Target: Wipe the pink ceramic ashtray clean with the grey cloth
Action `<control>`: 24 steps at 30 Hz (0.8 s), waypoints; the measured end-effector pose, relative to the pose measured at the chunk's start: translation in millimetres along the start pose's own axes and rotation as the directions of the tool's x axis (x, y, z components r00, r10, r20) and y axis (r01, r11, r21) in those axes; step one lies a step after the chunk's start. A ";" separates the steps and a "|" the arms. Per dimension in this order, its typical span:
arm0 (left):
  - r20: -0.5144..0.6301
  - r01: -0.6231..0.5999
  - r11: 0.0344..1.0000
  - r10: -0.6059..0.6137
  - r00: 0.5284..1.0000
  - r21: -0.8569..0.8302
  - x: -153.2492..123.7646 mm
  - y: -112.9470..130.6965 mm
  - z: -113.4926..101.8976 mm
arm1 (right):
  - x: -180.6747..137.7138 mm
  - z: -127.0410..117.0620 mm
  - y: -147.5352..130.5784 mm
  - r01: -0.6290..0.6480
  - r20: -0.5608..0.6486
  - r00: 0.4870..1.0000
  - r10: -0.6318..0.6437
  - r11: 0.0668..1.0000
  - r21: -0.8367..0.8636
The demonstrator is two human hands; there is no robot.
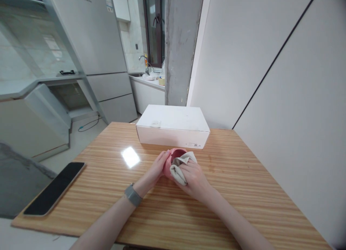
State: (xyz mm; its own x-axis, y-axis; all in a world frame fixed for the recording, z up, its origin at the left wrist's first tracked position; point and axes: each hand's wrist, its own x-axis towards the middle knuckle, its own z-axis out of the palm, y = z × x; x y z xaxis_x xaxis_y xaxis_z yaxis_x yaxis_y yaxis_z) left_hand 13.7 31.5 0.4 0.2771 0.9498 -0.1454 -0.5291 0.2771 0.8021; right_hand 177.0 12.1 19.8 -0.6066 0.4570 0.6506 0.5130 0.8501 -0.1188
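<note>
Over the table (243,192), left hand (157,166) curved around pink cup (167,167), right hand (196,178) closed on pale cloth (178,175).

my feed's got two hands (156,167) (194,178), one pink container (167,167), one cloth (177,175), one white box (173,122), one wristband (133,194), one table (259,192)

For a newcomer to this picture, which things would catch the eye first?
Probably the pink container, just below centre: the left hand holds its side, and the right hand holds a pale cloth at its opening. Just behind it sits a large white box. A flat, black-faced slab lies near the left edge of the wood-grained table.
</note>
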 end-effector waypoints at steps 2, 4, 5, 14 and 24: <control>-0.011 0.014 0.999 -0.013 1.000 0.044 -0.1 2.6 -5.0 | 0.5 -1.4 0.6 -0.007 -0.020 1.000 0.008 0.999 0.032; -0.004 0.056 0.997 -0.056 0.998 0.062 -1.8 5.4 -6.4 | 1.5 -3.1 1.0 -0.027 -0.047 0.998 0.030 0.998 0.059; 0.009 0.075 0.995 -0.076 0.997 0.060 -3.1 6.8 -5.6 | 2.0 -4.0 1.2 -0.045 -0.056 0.997 0.049 0.996 0.071; 0.180 0.139 0.983 -0.117 0.977 -0.118 -6.7 2.4 2.5 | -1.2 -3.3 9.4 -0.144 -0.014 0.989 0.145 0.987 0.069; 0.117 0.162 0.970 -0.143 0.983 -0.180 -5.1 2.5 6.5 | -0.1 -3.1 5.8 -0.069 -0.041 0.996 0.075 0.989 0.128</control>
State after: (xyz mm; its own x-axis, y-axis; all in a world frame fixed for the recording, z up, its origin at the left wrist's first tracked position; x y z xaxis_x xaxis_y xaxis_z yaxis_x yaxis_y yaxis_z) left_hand 16.2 26.4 6.9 0.4414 0.8770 -0.1900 -0.6128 0.4492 0.6501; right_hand 182.0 16.2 21.4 -0.5412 0.5083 0.6699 0.4720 0.8429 -0.2583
